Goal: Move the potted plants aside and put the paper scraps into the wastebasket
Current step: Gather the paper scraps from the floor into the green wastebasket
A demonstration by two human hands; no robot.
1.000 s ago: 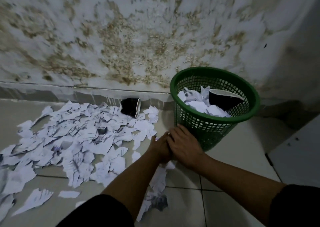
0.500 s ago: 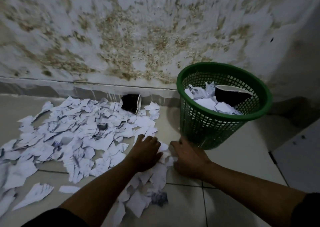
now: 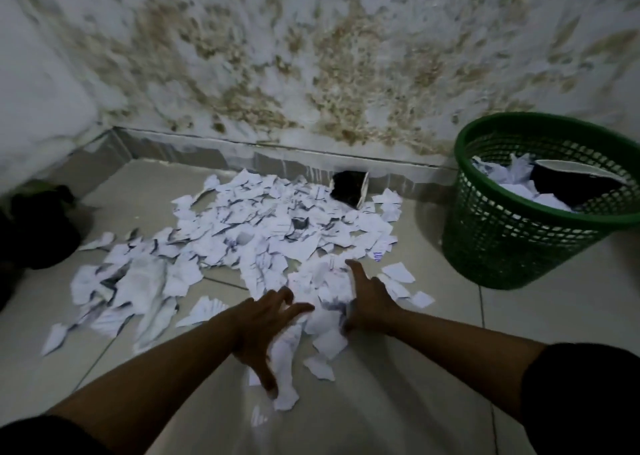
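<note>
White torn paper scraps (image 3: 242, 239) lie spread over the tiled floor in front of the wall. A green mesh wastebasket (image 3: 512, 243) stands at the right, holding scraps and a black cup. My left hand (image 3: 266, 326) lies with fingers spread on the near edge of the pile. My right hand (image 3: 367, 298) stands on its side with straight fingers against the scraps, a small heap between the two hands. A dark potted plant (image 3: 38, 226) sits at the far left, blurred.
A black paper cup (image 3: 349, 191) lies on its side by the skirting at the pile's far edge. A stained wall (image 3: 311, 73) closes off the back. Bare tiles stretch in the foreground and to the right of the basket.
The view has swung left, so the basket now sits at the right and the plant shows. Both hands moved apart and left, fingers spreading around a heap of scraps.
</note>
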